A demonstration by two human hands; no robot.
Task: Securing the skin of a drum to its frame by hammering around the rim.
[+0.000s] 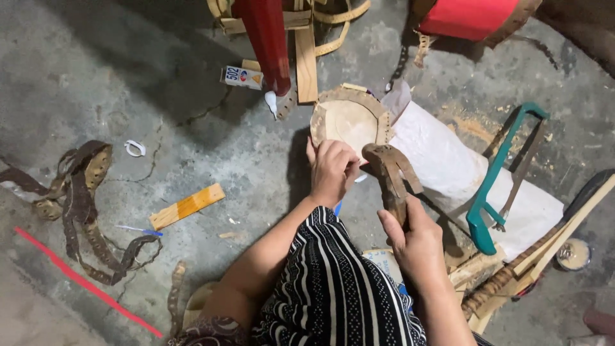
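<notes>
While the right hand grips the wooden mallet, fingers wrapped round its upright handle, the left hand's curled fingers press the round wooden piece just beyond them; mallet head just right of them.

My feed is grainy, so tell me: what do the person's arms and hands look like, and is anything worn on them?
Both forearms are bare, with no sleeves reaching them. The left hand and right hand wear no gloves, and no rings, watch or bracelets show. The fingers are uncovered. Between the arms lies black cloth with thin white stripes and dotted lines, part of the person's clothing.
</notes>
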